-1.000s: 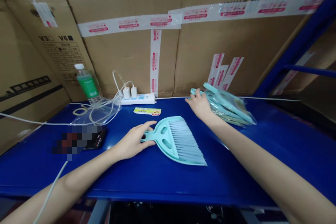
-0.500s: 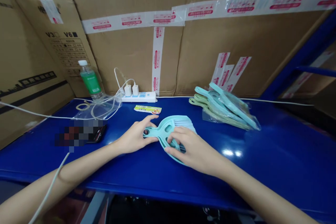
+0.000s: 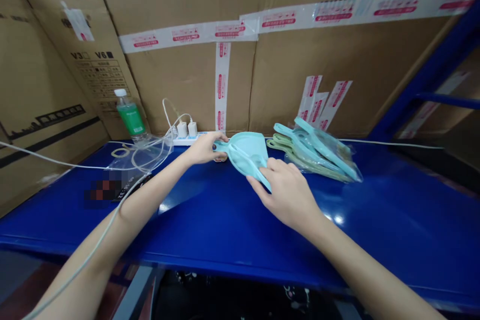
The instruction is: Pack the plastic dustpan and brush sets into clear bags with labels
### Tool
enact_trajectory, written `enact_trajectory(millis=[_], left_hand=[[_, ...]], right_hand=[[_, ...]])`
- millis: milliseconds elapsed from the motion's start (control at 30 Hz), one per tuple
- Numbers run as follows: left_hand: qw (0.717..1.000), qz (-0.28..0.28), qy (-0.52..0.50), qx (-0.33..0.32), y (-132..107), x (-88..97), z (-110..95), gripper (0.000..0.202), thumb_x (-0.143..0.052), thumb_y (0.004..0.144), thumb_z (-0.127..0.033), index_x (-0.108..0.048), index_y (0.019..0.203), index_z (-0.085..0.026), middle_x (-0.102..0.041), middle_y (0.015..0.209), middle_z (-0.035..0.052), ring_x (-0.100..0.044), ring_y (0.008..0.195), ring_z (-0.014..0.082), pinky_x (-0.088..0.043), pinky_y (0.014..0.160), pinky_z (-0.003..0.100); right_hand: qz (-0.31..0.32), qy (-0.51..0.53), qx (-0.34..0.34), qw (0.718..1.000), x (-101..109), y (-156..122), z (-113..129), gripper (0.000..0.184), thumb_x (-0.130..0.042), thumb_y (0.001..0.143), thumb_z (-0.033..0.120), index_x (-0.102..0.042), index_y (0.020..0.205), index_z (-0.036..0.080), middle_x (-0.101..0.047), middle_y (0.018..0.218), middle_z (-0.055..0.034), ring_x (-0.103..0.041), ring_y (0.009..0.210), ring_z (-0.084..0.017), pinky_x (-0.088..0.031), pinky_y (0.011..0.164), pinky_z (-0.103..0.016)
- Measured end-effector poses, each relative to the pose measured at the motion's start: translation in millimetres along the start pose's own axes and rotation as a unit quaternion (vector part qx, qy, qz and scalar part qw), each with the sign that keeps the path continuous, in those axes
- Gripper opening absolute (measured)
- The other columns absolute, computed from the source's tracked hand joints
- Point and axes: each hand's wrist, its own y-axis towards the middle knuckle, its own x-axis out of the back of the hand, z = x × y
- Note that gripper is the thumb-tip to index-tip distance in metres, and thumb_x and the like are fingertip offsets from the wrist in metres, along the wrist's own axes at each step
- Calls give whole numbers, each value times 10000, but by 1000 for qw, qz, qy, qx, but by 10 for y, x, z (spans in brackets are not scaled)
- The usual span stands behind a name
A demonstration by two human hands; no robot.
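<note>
Blue bench (image 3: 210, 225): left hand (image 3: 202, 149) wraps the dustpan (image 3: 247, 152) handle, right hand (image 3: 288, 195) pinches its rim; the power strip (image 3: 182, 132) just beyond the left fingertips could get snagged.

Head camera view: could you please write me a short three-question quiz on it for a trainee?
1. True or false: the left hand grips the dustpan by its handle.
2. What lies on the table just right of the dustpan? A: a clear bag of more dustpans. B: a kettle. C: a laptop.
3. Fill in: the bottle at the back left has a ___ label.

Key: 1 true; 2 A; 3 green.
</note>
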Motion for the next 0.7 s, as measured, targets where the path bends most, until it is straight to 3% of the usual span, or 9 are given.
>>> enact_trajectory(millis=[133,367,533,700], left_hand=[[1000,14,23,16,302,28,234,273,-683,708,-177,-638,976,-157,-685,1062,69,-633,991,224,-493,868,340],[995,44,81,28,549,-122,497,240,-647,795,-192,-624,1033,-178,-663,1090,37,-608,1027,205,-477,920,333],[988,61,141,21,628,-211,578,308,-541,908,-335,-547,1161,-159,-568,1175,86,-586,997,209,-516,840,419],[978,39,205,21,646,-259,523,304,-545,905,-320,-546,1164,-160,-567,1179,89,-580,1013,213,-507,857,423]], right_hand=[[40,-14,16,999,-44,-8,52,395,-352,930,204,-622,644,165,-530,640,-48,-508,660,-192,-270,624,-320],[186,-3,39,982,9,7,131,318,-432,904,194,-659,687,147,-606,726,-74,-561,744,-206,-336,692,-322],[261,-7,39,965,75,20,122,269,-467,909,223,-678,772,129,-653,818,-102,-594,842,-235,-365,781,-347],[293,-16,20,956,27,39,87,182,-516,901,234,-652,861,119,-671,862,-109,-614,848,-236,-377,761,-334]])
